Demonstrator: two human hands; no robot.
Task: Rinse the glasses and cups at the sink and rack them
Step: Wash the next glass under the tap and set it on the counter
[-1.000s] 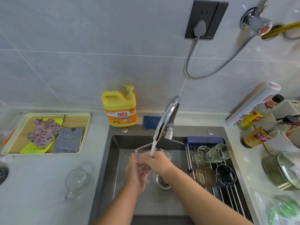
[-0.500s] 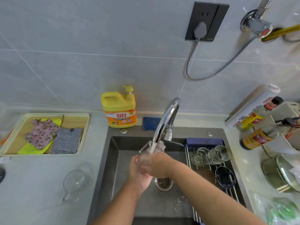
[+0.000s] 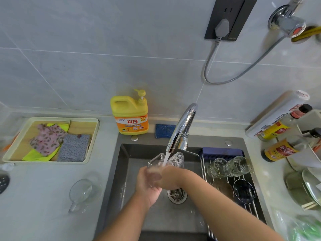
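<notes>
Under the running faucet, both hands, left hand and right hand, clasp a clear, textured glass streaked with water.

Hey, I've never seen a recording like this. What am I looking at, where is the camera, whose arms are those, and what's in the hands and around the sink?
There is no machine here. A person wears one wide-angle camera on the head, looking down at their own bare arms, and every picture comes from that view. The left hand and right hand together hold a clear glass under the running faucet over the sink. A rack across the sink's right side carries two clear glasses and two darker cups or bowls. On the counter to the left sits a glass mug, and behind it a tray of cloths. A yellow dish soap bottle and a blue scouring pad are by the wall.
</notes>
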